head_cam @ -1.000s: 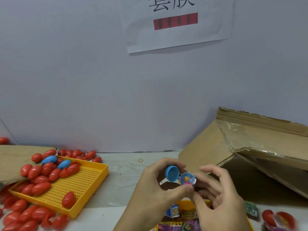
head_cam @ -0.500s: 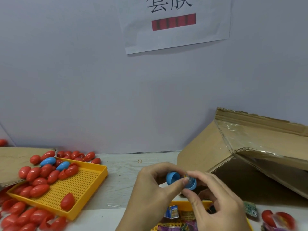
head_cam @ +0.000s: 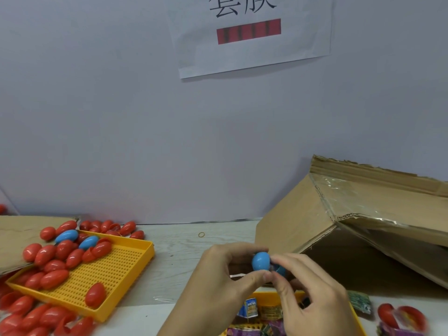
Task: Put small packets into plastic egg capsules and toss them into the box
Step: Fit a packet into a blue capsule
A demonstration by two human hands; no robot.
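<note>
Capsule [head_cam: 260, 261] — blue egg, held up over the table [head_cam: 184, 253] at bottom centre, pinched between both hands. Left hand [head_cam: 218, 284] has its fingers curled over the top and thumb [head_cam: 254, 278] pressed under the egg, so it is clamped on the left half. Right hand [head_cam: 312, 297] meets it from the right, fingertips [head_cam: 278, 259] touching the egg's right end; a sliver of blue shows below those fingers, so the two halves look nearly or fully joined — can't tell which. Packet inside is not visible.

Box [head_cam: 351, 226] — cardboard, tipped on its side just right of the hands, dark opening facing the person, clear tape across the upper flap. Yellow tray [head_cam: 126, 267] sits left of the hands, perforated floor, with a heap of red eggs [head_cam: 52, 278] in its far-left part plus two blue eggs [head_cam: 66, 235] at the back; one red egg lies alone near the front rim. More red eggs spill off the tray onto the table at the left edge and behind it. A second yellow tray [head_cam: 271, 295] is directly under the hands, mostly hidden, holding small packets [head_cam: 248, 307]. Another packet and red halves [head_cam: 400, 316] lie at the bottom right, blurred. Rubber band [head_cam: 201, 235] lies on the table behind the hands. Paper sign [head_cam: 249, 32] is stuck on the wall above.
</note>
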